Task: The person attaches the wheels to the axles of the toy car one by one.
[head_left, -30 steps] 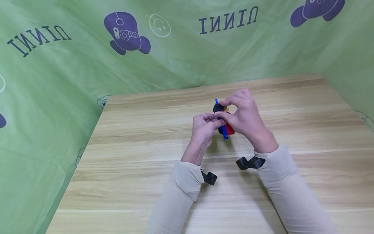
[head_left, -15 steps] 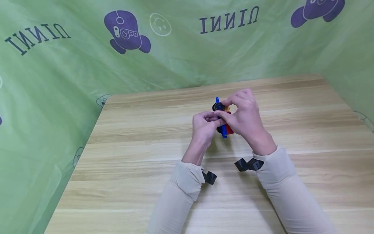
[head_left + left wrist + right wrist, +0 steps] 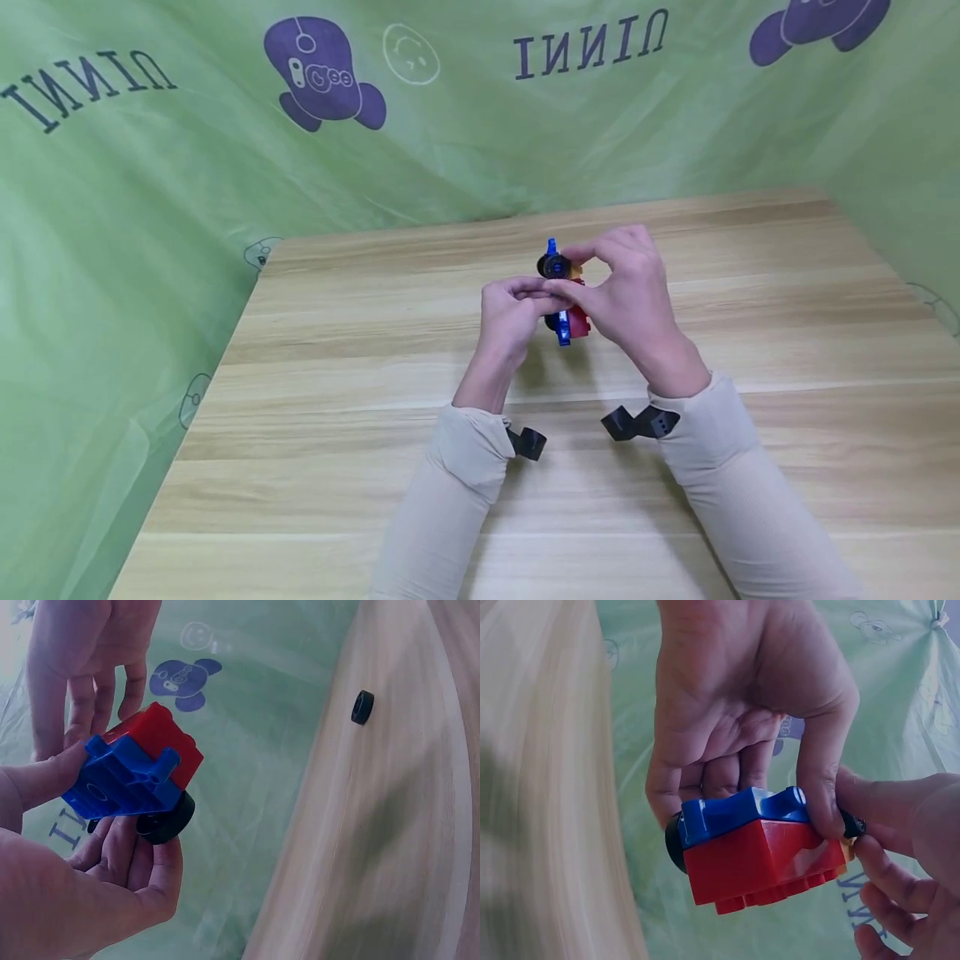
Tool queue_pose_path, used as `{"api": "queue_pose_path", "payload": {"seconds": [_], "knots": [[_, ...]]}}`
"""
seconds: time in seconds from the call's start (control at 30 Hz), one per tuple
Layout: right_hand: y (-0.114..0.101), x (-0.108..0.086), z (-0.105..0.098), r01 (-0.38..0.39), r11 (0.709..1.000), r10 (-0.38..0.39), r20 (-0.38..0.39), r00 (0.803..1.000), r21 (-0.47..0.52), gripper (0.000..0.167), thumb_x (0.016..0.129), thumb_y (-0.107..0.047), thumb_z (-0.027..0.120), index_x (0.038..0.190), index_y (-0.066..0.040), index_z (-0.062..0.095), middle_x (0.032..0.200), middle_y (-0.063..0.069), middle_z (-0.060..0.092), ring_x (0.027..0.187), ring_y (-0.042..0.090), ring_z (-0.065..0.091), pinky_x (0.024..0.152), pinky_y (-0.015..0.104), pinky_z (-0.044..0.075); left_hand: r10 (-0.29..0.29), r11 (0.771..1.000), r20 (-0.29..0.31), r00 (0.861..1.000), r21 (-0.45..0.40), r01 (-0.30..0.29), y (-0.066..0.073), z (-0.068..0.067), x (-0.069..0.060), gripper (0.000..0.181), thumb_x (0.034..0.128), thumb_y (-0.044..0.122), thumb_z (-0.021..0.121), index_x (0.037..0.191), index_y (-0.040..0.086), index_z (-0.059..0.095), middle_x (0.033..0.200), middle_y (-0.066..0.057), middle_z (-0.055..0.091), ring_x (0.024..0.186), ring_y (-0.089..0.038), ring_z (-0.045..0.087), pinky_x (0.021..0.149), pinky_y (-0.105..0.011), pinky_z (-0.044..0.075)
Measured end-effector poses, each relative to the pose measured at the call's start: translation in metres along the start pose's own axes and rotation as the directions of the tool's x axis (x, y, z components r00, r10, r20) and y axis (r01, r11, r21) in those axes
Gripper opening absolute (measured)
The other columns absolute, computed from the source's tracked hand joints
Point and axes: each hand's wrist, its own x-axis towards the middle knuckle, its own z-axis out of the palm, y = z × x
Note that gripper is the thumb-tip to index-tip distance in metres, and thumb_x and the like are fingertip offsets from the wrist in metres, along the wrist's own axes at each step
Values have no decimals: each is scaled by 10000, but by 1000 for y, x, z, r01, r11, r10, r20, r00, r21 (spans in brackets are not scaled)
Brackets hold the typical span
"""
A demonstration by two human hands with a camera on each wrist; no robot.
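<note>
Both hands hold a brick-built toy car (image 3: pixel 579 321) above the table. It has a blue base (image 3: pixel 124 776), a red studded brick (image 3: pixel 739 862) and a bit of yellow at the far end. In the head view, my left hand (image 3: pixel 510 312) grips the car from the left, its thumb on the blue base and its fingers near a black wheel (image 3: pixel 166 819). My right hand (image 3: pixel 626 279) reaches in from the right, thumb and index finger pinching another black wheel (image 3: pixel 555 267) at the far end. Whether that wheel sits fully on its axle is hidden.
A loose black wheel (image 3: pixel 362 707) lies on the wooden table (image 3: pixel 337 467), seen only in the left wrist view. A green printed cloth (image 3: pixel 465 150) hangs behind and beside the table. Black camera mounts (image 3: pixel 637 422) stick out from both sleeves.
The toy car and my left hand have shifted slightly left and away from me. The car has turned a little, so the far wheel's face shows more. Both hands keep their grip.
</note>
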Motion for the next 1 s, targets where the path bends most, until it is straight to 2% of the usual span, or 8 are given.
{"api": "queue_pose_path", "payload": {"seconds": [0.17, 0.3, 0.43, 0.53, 0.67, 0.77, 0.83, 1.0], "knots": [[1, 2, -5, -51, 998, 50, 15, 999, 36, 395, 640, -90, 954, 965, 35, 769, 900, 182, 748, 946, 322, 542, 813, 311, 350, -32, 999, 7, 999, -34, 33, -1, -3, 2, 249, 779, -43, 810, 1017, -64, 739, 911, -150, 774, 801, -145, 729, 825, -278, 574], [7, 4, -12, -110, 994, 108, 65, 992, 21, 300, 731, -99, 906, 971, 23, 775, 890, 181, 746, 935, 311, 574, 820, 349, 406, -41, 997, 10, 999, -57, 42, -1, -7, 3, 286, 775, -3, 833, 1032, -66, 727, 920, -111, 749, 795, -145, 705, 847, -295, 569], [17, 7, -21, -197, 978, 207, 216, 954, -66, 186, 853, -161, 820, 964, -15, 785, 886, 160, 756, 905, 294, 615, 814, 401, 453, -41, 996, -1, 999, -78, 41, -2, -9, 5, 294, 784, 18, 829, 1037, -75, 713, 982, -122, 736, 789, -145, 694, 806, -289, 575], [26, 8, -28, -286, 943, 329, 361, 873, -169, 195, 911, -220, 758, 980, -39, 786, 879, 142, 750, 807, 266, 627, 719, 385, 473, -33, 995, -11, 999, -92, 32, -3, -11, 6, 267, 788, 34, 819, 1010, -68, 712, 991, -143, 751, 777, -140, 689, 740, -278, 570], [45, 9, -37, -348, 882, 470, 532, 704, -318, 261, 917, -231, 727, 1055, -11, 757, 897, 150, 740, 705, 227, 626, 659, 389, 488, -26, 995, -26, 999, -101, 23, -4, -14, 8, 256, 790, 52, 810, 1000, -58, 714, 999, -155, 763, 777, -139, 694, 718, -290, 564], [60, 8, -41, -349, 844, 535, 597, 597, -407, 344, 882, -221, 741, 1131, 17, 721, 953, 172, 748, 779, 246, 666, 781, 450, 507, -25, 995, -32, 999, -98, 22, -3, -16, 9, 272, 790, 64, 810, 1017, -55, 716, 1006, -155, 765, 785, -135, 695, 735, -301, 557], [69, 6, -44, -354, 816, 577, 596, 558, -458, 411, 851, -234, 756, 1172, 17, 702, 1037, 197, 735, 879, 282, 658, 861, 497, 492, -24, 996, -29, 999, -90, 21, -3, -18, 9, 281, 790, 71, 809, 1026, -51, 718, 1009, -151, 766, 786, -135, 693, 740, -304, 555], [83, -2, -52, -440, 707, 705, 506, 496, -554, 562, 785, -313, 804, 1217, 20, 667, 1270, 268, 623, 1043, 381, 571, 886, 516, 472, -24, 997, -11, 1000, -79, 23, -2, -19, 10, 265, 802, 80, 800, 1020, -44, 718, 985, -131, 769, 784, -131, 690, 726, -285, 552]]}}
